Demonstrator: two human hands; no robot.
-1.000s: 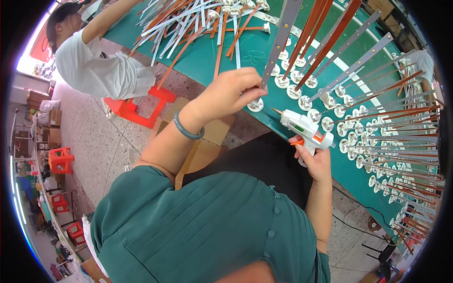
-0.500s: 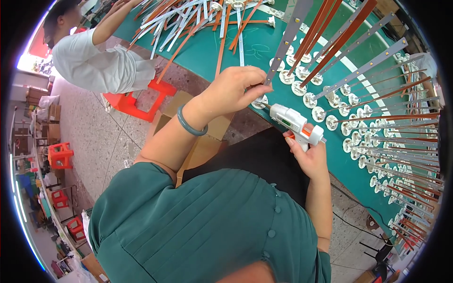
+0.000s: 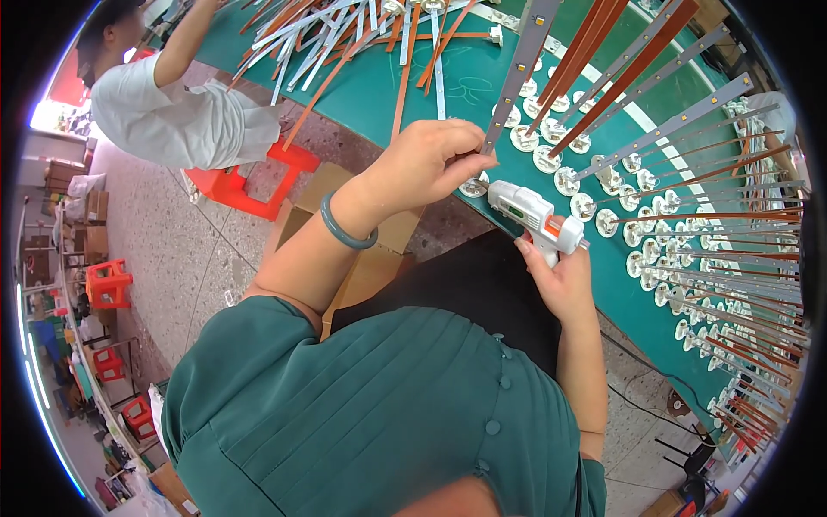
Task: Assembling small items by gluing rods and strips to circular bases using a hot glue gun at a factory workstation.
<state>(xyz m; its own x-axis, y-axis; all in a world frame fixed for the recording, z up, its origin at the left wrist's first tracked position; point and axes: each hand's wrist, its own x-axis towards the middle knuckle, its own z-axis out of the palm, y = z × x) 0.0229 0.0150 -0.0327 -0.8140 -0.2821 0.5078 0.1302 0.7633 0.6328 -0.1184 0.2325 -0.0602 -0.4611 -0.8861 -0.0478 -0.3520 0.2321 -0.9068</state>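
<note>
Your right hand [image 3: 564, 280] grips the white hot-glue gun [image 3: 527, 211], nozzle aimed at the round white base [image 3: 475, 185] at the green counter [image 3: 405, 77] edge. Your left hand [image 3: 426, 159] pinches that base – steadying its LED strip [image 3: 517, 73] – beside finished rows beyond.

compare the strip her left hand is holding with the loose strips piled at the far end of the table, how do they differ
The held strip is grey and ends in a round white base under the left hand, where the glue gun points. The piled strips are mixed white and orange, loose and crisscrossed. Both are long, thin and flat, lying on the green table.
</note>
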